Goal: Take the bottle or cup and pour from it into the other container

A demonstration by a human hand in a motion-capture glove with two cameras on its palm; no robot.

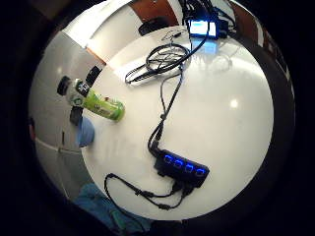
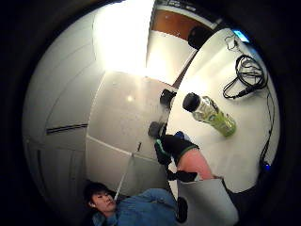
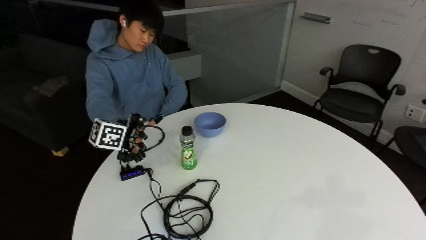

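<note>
White and round, the table (image 3: 299,165) is filling most of what I'm watching, with a glass partition and dark chairs behind it. I'm seeing the bottle (image 3: 188,148) standing upright near the table's edge, green label, dark cap still on, and the blue bowl (image 3: 210,123) sitting just beside it, toward the person. My right hand (image 3: 135,137) is hovering above the table to one side of the bottle, apart from it, over a small black hub (image 3: 132,173) with blue lights; whether the fingers are curled or straight I cannot tell, but nothing appears to be in them. I'm judging the bottle as thin, smooth plastic, likely slippery at the label and apt to dent if squeezed; it looks fairly full, so it may be bottom-heavy. I'd be taking it round the middle of the body, below the shoulder. A coil of black cable (image 3: 188,210) is lying nearer the camera.
</note>
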